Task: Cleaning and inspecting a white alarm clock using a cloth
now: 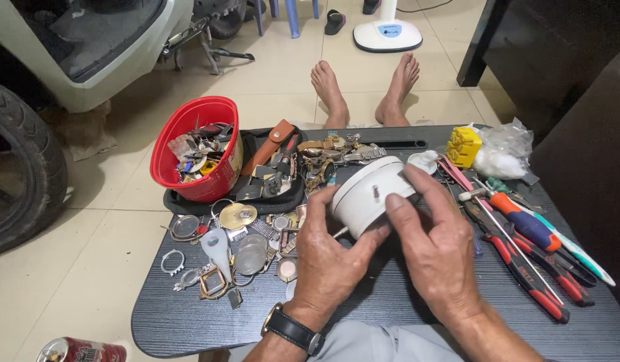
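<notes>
Both hands (383, 248) clasp a round white case (369, 193), perhaps plastic, small slot showing.

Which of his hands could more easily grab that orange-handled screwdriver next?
Probably the right hand: the orange-handled screwdriver lies just to its right among the tools. The left hand cradles the white round case from below, farther away.

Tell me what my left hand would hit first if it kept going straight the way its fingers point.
Probably the heap of watches and straps beyond the white round case that your left hand already touches. Depth is hard to judge from this view.
</notes>
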